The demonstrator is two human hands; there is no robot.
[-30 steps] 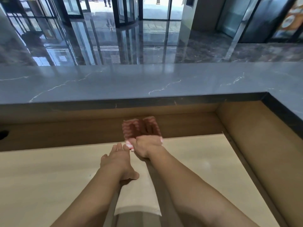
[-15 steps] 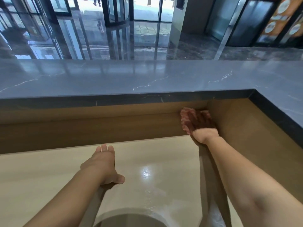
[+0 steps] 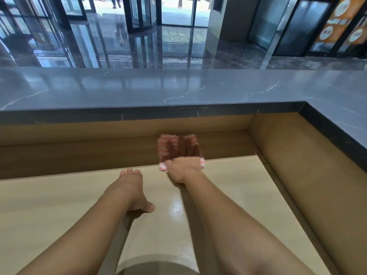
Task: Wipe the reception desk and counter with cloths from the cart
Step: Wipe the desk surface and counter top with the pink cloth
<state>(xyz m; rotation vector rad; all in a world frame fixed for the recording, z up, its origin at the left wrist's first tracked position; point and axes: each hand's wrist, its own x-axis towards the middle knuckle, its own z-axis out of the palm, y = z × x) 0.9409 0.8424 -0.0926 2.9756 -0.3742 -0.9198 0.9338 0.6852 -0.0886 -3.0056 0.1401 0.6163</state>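
Note:
A reddish cloth [image 3: 165, 144], blurred by motion, lies against the brown wooden back panel [image 3: 79, 155] behind the beige desk top [image 3: 49, 205]. My right hand [image 3: 183, 168] presses it there with its fingers stretched up over the cloth. My left hand [image 3: 131, 187] rests flat on the desk top just left of it, fingers straight and holding nothing. Above the panel runs the dark grey marble counter [image 3: 139, 90], which turns a corner at the right.
A wooden side wall [image 3: 297, 175] closes the desk recess on the right, under the counter's right wing [image 3: 341, 112]. Beyond the counter are a glossy lobby floor [image 3: 139, 48] and glass doors [image 3: 174, 10]. No cart is in view.
My right hand swept the cloth along the back panel to the right corner, then back left to the middle. My left hand stayed flat on the desk.

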